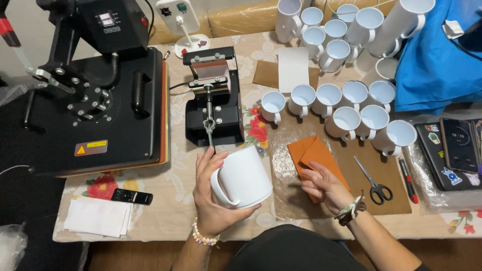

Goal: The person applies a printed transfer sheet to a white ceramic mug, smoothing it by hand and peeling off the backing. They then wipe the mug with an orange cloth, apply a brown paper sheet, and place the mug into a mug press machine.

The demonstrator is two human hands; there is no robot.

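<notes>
Holding: a white mug is gripped by the left hand, fingers curled round its side and handle, above the near edge of the table.
Right hand: the right hand is laid with fingers spread and bent on an orange cloth; whether the cloth is pinched cannot be told.
Beside it: scissors and a red-tipped pen are seen on a brown mat, just right of the cloth.
Near left: white paper sheets and a small black remote are set on the floral cover.
Middle: a mug press is placed beyond the held mug, a large flat heat press to its left.
Far: empty white mugs are grouped in rows, with blue fabric at the far right.
</notes>
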